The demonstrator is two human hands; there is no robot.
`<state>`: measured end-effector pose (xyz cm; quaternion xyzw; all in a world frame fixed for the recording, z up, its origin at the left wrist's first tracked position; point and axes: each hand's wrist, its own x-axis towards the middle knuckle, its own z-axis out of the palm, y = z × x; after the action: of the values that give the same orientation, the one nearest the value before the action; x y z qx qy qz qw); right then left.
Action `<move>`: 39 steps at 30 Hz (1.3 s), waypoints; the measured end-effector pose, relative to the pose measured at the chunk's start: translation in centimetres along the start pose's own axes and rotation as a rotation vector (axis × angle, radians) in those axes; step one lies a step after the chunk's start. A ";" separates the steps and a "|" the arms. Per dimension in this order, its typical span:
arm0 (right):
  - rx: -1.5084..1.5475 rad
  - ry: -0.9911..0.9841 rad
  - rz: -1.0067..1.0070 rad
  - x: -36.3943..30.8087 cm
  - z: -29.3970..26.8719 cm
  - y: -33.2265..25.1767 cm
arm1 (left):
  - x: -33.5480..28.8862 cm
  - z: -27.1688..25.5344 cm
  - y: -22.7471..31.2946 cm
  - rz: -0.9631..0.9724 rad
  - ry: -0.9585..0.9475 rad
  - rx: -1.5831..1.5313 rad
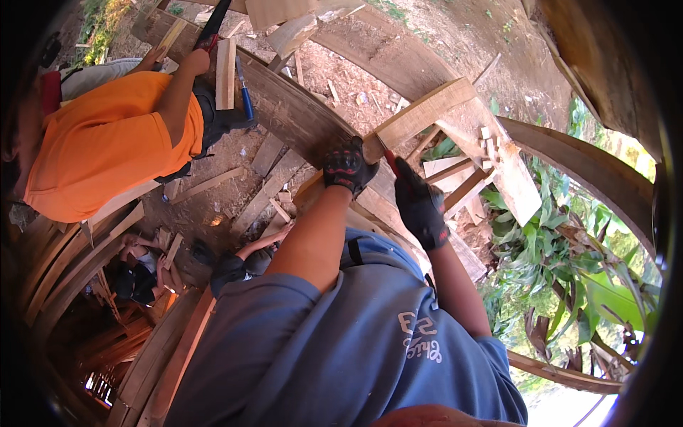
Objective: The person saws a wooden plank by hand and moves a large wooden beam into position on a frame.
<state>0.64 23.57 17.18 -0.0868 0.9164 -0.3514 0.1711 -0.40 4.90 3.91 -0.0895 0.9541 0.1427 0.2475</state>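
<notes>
My left hand (348,168), in a black glove, is closed at the near end of a pale squared wooden block (425,107), its fingertips partly hidden. The block lies across a long brown beam (299,107). My right hand (420,206), also gloved in black, is wrapped round the handle of a red-handled tool (391,162). The tool's thin blade meets the block's near end, just right of my left hand. How far the blade reaches, and its exact kind, I cannot make out.
At the left a person in an orange shirt (121,142) holds a red-handled saw (212,27) at the beam. A blue-handled tool (247,103) rests nearby. Another person (146,267) is lower left. Offcuts (206,185) litter the ground; small wood pieces (489,146) lie right, beside green plants (541,192).
</notes>
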 end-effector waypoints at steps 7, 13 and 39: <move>0.034 -0.022 -0.014 -10.4 -8.6 -1.2 | -0.1 -0.1 -0.1 -0.015 -0.010 -0.042; -0.095 -0.031 -0.061 2.5 1.0 0.3 | 0.2 0.4 -0.2 0.025 0.100 -0.133; -0.021 -0.066 0.060 -3.6 0.5 3.3 | -0.1 1.2 -0.9 0.306 0.053 -0.053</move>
<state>4.01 26.73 15.54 -0.0724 0.9160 -0.3335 0.2108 0.37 4.46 2.77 0.0467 0.9587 0.2017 0.1952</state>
